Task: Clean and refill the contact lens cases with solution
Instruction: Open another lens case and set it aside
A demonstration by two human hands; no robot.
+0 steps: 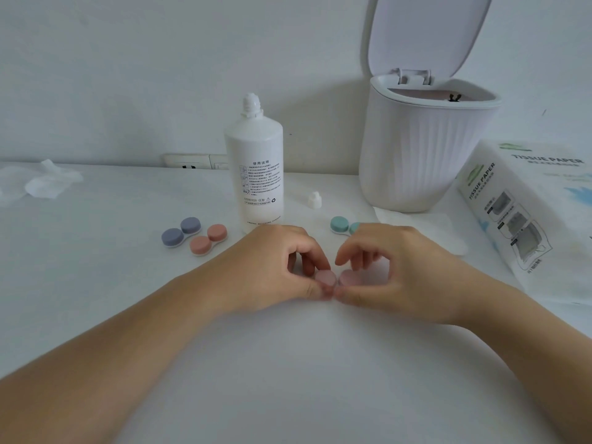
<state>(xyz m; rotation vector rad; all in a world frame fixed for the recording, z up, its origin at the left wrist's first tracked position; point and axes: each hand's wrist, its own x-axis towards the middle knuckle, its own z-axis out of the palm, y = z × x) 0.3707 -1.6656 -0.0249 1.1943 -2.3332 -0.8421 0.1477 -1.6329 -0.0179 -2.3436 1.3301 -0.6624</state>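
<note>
A pale pink contact lens case [335, 279] sits on the white table between my hands. My left hand [272, 267] pinches its left cap and my right hand [394, 270] pinches its right cap. Behind them stands the white solution bottle [254, 165] with its cap off; the small white cap [314, 200] lies to its right. A blue-grey case [181, 232] and an orange-pink case [208, 238] lie closed at the left. A mint-green case [341, 224] lies behind my right hand, partly hidden.
A white ribbed bin [423, 149] with its lid up stands at the back right. A tissue paper pack [525, 213] lies at the right, with a flat tissue [423, 222] beside it. Crumpled tissue [45, 181] lies at the back left.
</note>
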